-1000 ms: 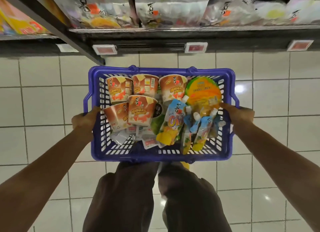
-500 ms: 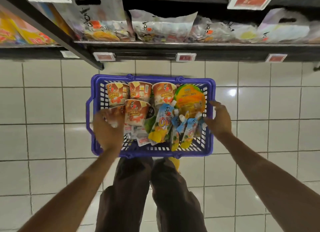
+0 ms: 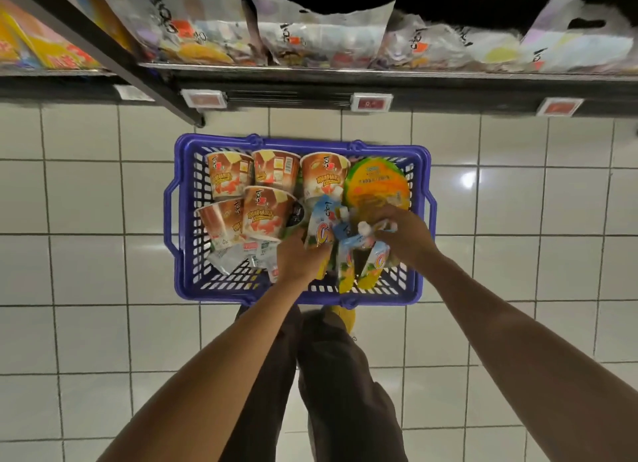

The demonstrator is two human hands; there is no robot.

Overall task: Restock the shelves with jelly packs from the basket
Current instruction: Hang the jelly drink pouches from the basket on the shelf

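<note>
Now, on the head camera, my left hand curls round the near end of one jelly pouch in the basket, while my right hand pinches the capped necks of the neighbouring pouches. All lie lengthwise, caps pointing toward the shelf, so I judge a straight lift suits.

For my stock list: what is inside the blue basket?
Inside the basket: five brown cups, one round orange-green tub, flat sachets, and spouted jelly pouches, which the left hand and right hand grip. Whatever lies beneath them is covered.
</note>
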